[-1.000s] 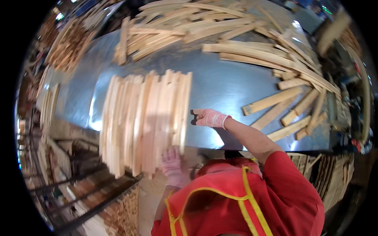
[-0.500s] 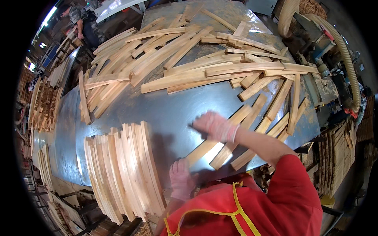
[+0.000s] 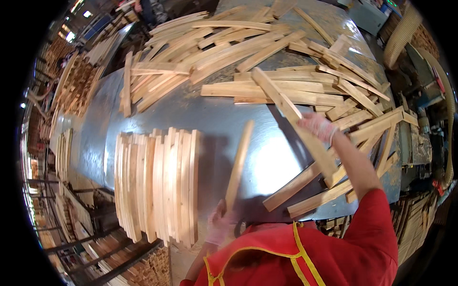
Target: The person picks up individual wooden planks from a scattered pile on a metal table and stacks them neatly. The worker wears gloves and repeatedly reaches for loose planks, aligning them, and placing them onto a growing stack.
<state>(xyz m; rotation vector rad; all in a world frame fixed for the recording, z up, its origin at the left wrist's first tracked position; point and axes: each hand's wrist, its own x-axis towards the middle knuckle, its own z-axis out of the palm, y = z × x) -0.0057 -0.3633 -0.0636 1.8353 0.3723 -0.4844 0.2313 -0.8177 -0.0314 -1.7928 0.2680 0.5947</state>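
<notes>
My gloved left hand [image 3: 217, 228] grips the near end of a narrow wooden strip [image 3: 239, 159], which points away from me just right of the stacked row. In my gloved right hand [image 3: 317, 127] is a longer wooden board [image 3: 279, 97], raised at a slant over the loose pieces and held near its middle. To the left stands a tight row of wooden strips [image 3: 157, 183], set side by side with slightly uneven ends. The fingers of the left hand are a little blurred.
A metal-topped table [image 3: 224, 119] bears everything. Loose wooden boards [image 3: 267, 52] lie in a jumbled heap across its far side and right. More timber [image 3: 76, 90] is stacked at the left. A ribbed hose [image 3: 400, 38] and machinery stand at the far right.
My right hand has picked up a board and lifted it over the heap. My left hand now holds a strip pulled from the loose pieces. The view has shifted slightly.
</notes>
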